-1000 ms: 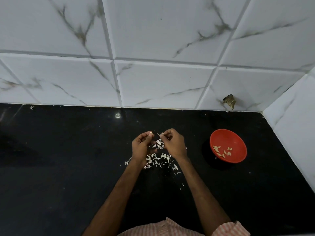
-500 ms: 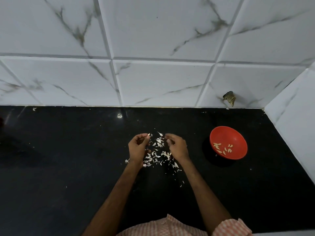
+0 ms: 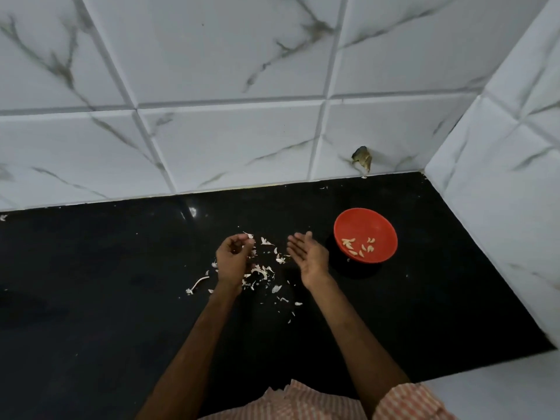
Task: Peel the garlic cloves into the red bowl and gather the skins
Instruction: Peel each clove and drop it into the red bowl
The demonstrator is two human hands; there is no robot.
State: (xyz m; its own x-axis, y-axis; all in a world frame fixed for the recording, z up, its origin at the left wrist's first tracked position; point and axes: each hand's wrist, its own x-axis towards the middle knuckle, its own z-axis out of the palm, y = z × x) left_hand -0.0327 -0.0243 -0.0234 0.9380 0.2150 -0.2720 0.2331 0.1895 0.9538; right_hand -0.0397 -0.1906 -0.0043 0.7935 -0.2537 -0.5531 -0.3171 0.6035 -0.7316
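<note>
Here, clear of counter [image 3: 91, 283] edges, left hand [image 3: 233, 257] curls, contents unclear; right hand [image 3: 309, 257] flat near red bowl [image 3: 377, 225].

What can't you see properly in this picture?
Head view only:
1. Whether the left hand holds anything: its curled fingers hide it.
2. Some skins: covered by that hand.
3. Cloves in the red bowl: too small to tell if fully peeled.

White marbled wall tiles [image 3: 230, 71] corner a black countertop [image 3: 91, 298].
</note>
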